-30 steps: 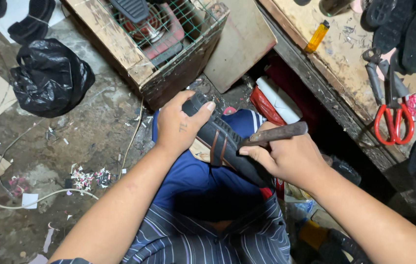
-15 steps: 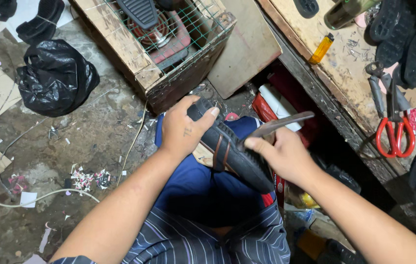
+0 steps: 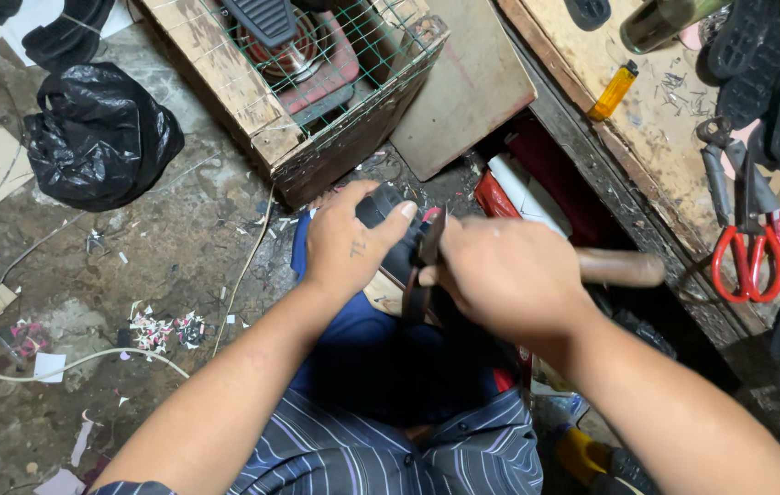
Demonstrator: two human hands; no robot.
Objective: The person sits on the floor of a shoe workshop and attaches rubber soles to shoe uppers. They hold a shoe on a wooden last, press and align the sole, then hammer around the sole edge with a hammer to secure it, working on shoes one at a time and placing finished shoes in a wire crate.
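A black shoe (image 3: pixel 381 213) rests on my lap, over my blue trousers. My left hand (image 3: pixel 346 246) clasps its toe end from the left and holds it steady. My right hand (image 3: pixel 505 275) grips a tool with a wooden handle (image 3: pixel 619 267) that juts out to the right. The tool's dark metal end (image 3: pixel 430 246) presses down on the shoe just beside my left thumb. Most of the shoe is hidden under both hands.
A wooden crate with wire mesh (image 3: pixel 317 87) stands just ahead. A black plastic bag (image 3: pixel 97 137) lies on the dirty floor at left. On the bench to the right are red-handled scissors (image 3: pixel 746 257), an orange lighter (image 3: pixel 612 92) and dark shoe soles (image 3: pixel 766 73).
My right hand has swung the tool from pointing up and right to a downward press on the shoe, the handle now level. My left hand kept its hold on the toe.
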